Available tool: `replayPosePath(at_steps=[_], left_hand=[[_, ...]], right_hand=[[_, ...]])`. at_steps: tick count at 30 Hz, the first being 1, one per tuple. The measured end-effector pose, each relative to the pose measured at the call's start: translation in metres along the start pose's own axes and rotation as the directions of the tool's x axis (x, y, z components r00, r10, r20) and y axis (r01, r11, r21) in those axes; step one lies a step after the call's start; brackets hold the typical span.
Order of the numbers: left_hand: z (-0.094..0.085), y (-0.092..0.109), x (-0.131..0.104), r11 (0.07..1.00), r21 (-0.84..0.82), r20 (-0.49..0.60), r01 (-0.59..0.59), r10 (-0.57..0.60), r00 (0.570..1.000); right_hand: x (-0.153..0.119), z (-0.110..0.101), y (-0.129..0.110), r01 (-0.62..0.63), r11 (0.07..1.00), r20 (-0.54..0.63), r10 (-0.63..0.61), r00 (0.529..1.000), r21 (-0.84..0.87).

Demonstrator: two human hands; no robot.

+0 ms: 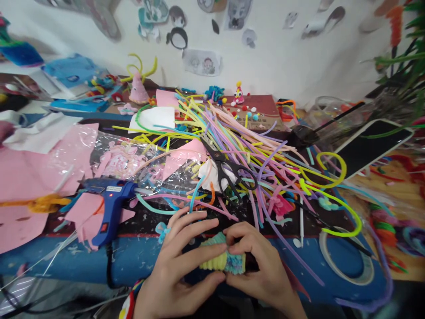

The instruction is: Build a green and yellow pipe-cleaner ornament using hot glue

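I see one blue glue gun [116,199] at left on my feed, probably parked within reach; the left hand [182,261] holds a fuzzy yellow-and-teal piece [215,264] at the table's [73,259] near edge, seemingly steadying it — the right hand [254,252] pinches its right end, perhaps for finer control — and I count one piece, one pair of scissors [217,156], one tape roll [369,266]

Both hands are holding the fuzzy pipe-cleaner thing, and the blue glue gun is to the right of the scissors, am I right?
Almost: the glue gun lies to the left of the scissors, as the head view shows. The left hand and right hand do hold the pipe-cleaner piece.
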State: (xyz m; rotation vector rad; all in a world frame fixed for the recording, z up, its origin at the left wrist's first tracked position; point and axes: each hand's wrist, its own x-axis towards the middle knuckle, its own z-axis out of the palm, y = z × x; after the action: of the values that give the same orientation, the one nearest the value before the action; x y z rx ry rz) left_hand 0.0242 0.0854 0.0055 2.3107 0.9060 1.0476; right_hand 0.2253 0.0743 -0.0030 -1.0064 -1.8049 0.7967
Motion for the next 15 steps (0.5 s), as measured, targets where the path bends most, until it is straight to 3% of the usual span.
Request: replayPosePath(at_steps=[11,15], left_hand=[[0.000,-0.004,-0.004,0.998,0.047,0.049,-0.040,0.038,0.998],[-0.001,-0.007,-0.007,0.998,-0.010,0.000,-0.062,0.062,0.998]], right_hand=[[0.000,-0.002,0.000,-0.030,0.999,0.021,0.029,0.999,0.044],[-0.002,-0.003,-0.001,-0.036,0.994,0.004,0.036,0.999,0.108]])
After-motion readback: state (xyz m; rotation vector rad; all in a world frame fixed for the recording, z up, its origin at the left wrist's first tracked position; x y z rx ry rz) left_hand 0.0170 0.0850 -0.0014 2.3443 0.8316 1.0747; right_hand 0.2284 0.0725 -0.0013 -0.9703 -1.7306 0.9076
